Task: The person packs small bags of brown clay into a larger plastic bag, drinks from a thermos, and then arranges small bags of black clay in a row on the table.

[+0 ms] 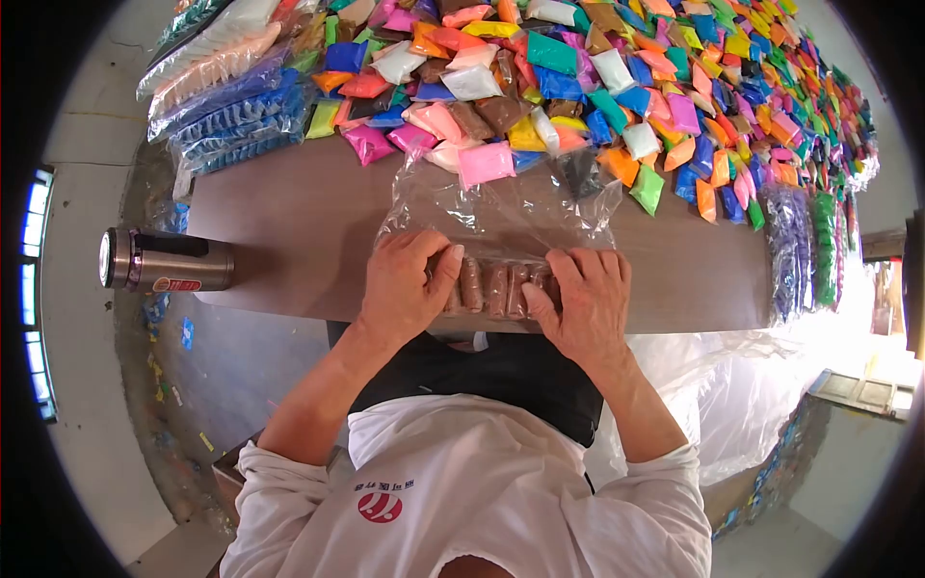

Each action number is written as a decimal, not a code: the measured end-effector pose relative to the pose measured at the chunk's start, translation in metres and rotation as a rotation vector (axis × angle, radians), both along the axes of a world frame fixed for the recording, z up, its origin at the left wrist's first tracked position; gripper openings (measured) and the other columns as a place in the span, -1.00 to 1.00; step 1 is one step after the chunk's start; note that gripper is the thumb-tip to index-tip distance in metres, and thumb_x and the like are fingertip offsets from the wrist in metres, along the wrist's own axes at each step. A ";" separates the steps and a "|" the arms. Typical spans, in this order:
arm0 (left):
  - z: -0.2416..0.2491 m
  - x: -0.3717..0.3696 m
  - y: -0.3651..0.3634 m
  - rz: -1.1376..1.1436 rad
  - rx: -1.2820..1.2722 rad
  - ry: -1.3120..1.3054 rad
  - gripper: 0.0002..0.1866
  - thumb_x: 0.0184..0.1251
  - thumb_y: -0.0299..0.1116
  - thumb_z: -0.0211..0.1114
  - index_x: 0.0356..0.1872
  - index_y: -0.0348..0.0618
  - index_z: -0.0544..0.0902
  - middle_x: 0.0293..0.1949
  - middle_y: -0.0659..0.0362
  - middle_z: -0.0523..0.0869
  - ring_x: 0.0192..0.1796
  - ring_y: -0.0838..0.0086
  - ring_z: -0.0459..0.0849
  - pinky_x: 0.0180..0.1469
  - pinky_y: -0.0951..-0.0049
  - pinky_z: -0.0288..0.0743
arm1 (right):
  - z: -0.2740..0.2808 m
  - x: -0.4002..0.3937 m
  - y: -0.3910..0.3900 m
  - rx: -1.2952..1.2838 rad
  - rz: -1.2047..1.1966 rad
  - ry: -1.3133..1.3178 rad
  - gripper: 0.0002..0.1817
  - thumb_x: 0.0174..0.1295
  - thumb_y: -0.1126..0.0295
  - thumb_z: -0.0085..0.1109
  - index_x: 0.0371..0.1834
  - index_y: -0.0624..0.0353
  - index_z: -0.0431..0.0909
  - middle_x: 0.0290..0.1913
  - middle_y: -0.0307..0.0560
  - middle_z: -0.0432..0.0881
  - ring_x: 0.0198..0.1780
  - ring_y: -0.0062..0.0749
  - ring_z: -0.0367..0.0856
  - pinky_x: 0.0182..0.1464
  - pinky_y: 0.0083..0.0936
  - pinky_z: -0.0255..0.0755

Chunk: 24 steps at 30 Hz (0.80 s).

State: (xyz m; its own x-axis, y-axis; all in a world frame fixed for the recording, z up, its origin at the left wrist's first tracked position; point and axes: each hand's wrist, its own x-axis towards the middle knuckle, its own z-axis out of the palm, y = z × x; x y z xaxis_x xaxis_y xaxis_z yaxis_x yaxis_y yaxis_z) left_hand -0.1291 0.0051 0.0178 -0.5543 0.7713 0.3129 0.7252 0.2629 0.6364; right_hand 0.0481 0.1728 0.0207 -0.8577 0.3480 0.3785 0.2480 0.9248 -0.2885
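Note:
A clear plastic bag (501,217) lies near the table's front edge, its loose end spread away from me. Inside its near end sits a row of several brown packets (497,289), side by side. My left hand (409,284) grips the left side of the bag, thumb and fingers curled at the end of the row. On the right side, my right hand (590,294) has its fingers bent over the bag and its thumb against the brown packets. Some packets are partly hidden under the right hand.
A big heap of small colourful packets (549,53) covers the far table (308,222). Filled bags of blue packets (241,120) are stacked at left, purple ones (790,250) at right. A steel flask (178,262) lies at the left edge. Clear plastic sheeting (723,385) hangs at right.

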 end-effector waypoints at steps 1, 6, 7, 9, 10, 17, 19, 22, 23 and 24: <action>0.000 0.003 0.002 0.019 0.008 -0.004 -0.84 0.38 -0.34 0.30 -0.34 -0.19 0.60 -0.47 0.05 0.64 -0.37 0.06 0.61 -0.21 0.15 0.45 | -0.002 0.000 0.001 -0.001 -0.007 -0.003 -0.60 0.23 0.01 0.29 -0.15 0.12 0.62 -0.19 -0.06 0.57 -0.05 -0.04 0.47 0.11 -0.08 0.31; -0.002 0.005 0.006 0.054 -0.005 -0.007 -0.80 0.37 -0.33 0.30 -0.40 -0.19 0.54 -0.53 0.00 0.60 -0.42 -0.03 0.59 -0.29 0.09 0.44 | 0.006 -0.003 0.002 -0.036 -0.040 -0.195 -0.60 0.28 0.03 0.21 -0.13 0.18 0.63 -0.20 -0.05 0.61 -0.05 -0.07 0.50 0.04 -0.15 0.29; -0.001 0.005 0.006 0.058 -0.016 -0.018 -0.79 0.37 -0.33 0.30 -0.41 -0.19 0.53 -0.53 -0.01 0.60 -0.42 -0.04 0.59 -0.30 0.07 0.44 | 0.007 -0.003 0.003 -0.036 -0.041 -0.221 -0.59 0.28 0.02 0.22 -0.13 0.18 0.63 -0.19 -0.05 0.61 -0.05 -0.07 0.50 0.03 -0.16 0.28; -0.002 0.005 0.006 0.057 -0.005 -0.007 -0.79 0.37 -0.32 0.30 -0.41 -0.19 0.53 -0.54 -0.02 0.59 -0.43 -0.05 0.59 -0.31 0.06 0.44 | 0.008 -0.002 0.004 -0.030 -0.013 -0.156 -0.59 0.28 0.03 0.24 -0.11 0.18 0.63 -0.16 -0.05 0.62 -0.04 -0.07 0.50 0.03 -0.16 0.29; -0.004 0.005 0.005 0.055 -0.003 -0.003 -0.79 0.37 -0.32 0.30 -0.41 -0.18 0.53 -0.55 -0.02 0.59 -0.43 -0.05 0.59 -0.31 0.05 0.44 | 0.007 -0.001 0.003 -0.030 0.000 -0.125 -0.59 0.27 0.03 0.25 -0.10 0.18 0.63 -0.14 -0.05 0.62 -0.04 -0.07 0.50 0.03 -0.16 0.29; -0.006 0.007 0.004 0.054 -0.009 0.052 -0.76 0.41 -0.29 0.28 -0.42 -0.18 0.52 -0.56 -0.01 0.60 -0.45 -0.05 0.60 -0.31 0.06 0.45 | 0.018 -0.018 -0.022 0.023 0.100 0.091 -0.62 0.25 0.07 0.29 -0.10 0.15 0.58 -0.18 -0.10 0.57 -0.08 -0.12 0.51 -0.02 -0.14 0.33; -0.005 0.007 0.004 0.060 -0.013 0.051 -0.74 0.42 -0.26 0.28 -0.43 -0.18 0.51 -0.57 0.00 0.61 -0.46 -0.03 0.60 -0.32 0.06 0.44 | 0.008 -0.028 -0.023 -0.006 0.129 -0.007 -0.66 0.26 0.09 0.28 -0.15 0.14 0.58 -0.22 -0.10 0.56 -0.10 -0.13 0.51 -0.03 -0.15 0.34; -0.003 0.008 0.005 0.072 0.004 -0.011 -0.70 0.42 -0.19 0.30 -0.43 -0.16 0.51 -0.57 0.02 0.62 -0.46 0.01 0.62 -0.34 0.08 0.44 | -0.001 -0.032 -0.022 0.016 0.097 -0.035 -0.72 0.29 0.12 0.26 -0.31 0.10 0.53 -0.30 -0.09 0.53 -0.17 -0.15 0.50 -0.06 -0.21 0.36; -0.003 0.008 0.004 0.072 -0.005 -0.030 -0.69 0.41 -0.18 0.32 -0.43 -0.15 0.51 -0.57 0.04 0.62 -0.47 0.03 0.63 -0.35 0.09 0.45 | 0.000 -0.033 -0.022 0.024 0.081 -0.041 -0.72 0.29 0.12 0.26 -0.34 0.10 0.52 -0.32 -0.09 0.53 -0.18 -0.15 0.50 -0.07 -0.21 0.37; -0.002 0.008 0.003 0.074 -0.012 -0.045 -0.68 0.39 -0.16 0.33 -0.44 -0.15 0.51 -0.58 0.05 0.63 -0.48 0.04 0.63 -0.36 0.10 0.45 | 0.003 -0.034 -0.021 0.023 0.081 -0.049 -0.73 0.28 0.14 0.26 -0.32 0.10 0.54 -0.31 -0.09 0.55 -0.18 -0.13 0.52 -0.08 -0.21 0.38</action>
State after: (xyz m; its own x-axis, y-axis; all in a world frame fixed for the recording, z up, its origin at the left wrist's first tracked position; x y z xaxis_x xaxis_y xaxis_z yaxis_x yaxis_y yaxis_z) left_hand -0.1210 0.0080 0.0155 -0.6231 0.7312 0.2775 0.6740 0.3221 0.6648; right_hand 0.0136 0.1514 0.0234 -0.9002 0.2689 0.3424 0.1859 0.9486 -0.2562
